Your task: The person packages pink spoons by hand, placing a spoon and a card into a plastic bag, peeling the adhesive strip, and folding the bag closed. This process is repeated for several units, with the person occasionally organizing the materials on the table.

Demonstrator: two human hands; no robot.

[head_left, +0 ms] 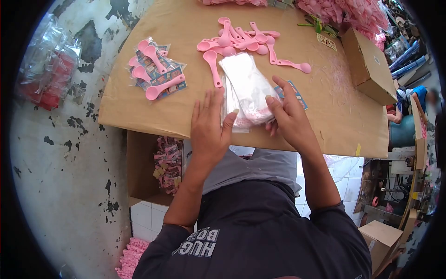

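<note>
A stack of clear plastic bags (248, 83) lies near the table's front edge, between my two hands. My left hand (209, 121) rests flat along the stack's left side, fingers stretched out and thumb over its lower left corner. At the right edge, my right hand (292, 114) grips the bags between the thumb on top and curled lower fingers; its index finger points forward. Beneath this hand a blue printed card (297, 95) partly shows. Just beyond the stack is a loose pile of pink measuring spoons (241, 39), one spoon (212, 67) lying close to the bags' left side.
Bagged pink spoons with blue cards (155, 69) lie at the table's left. A cardboard box (369, 65) and a heap of pink spoons (344, 16) stand at the right and back. Below the table, an open carton (144, 167) holds pink pieces. Another person (413, 102) is at far right.
</note>
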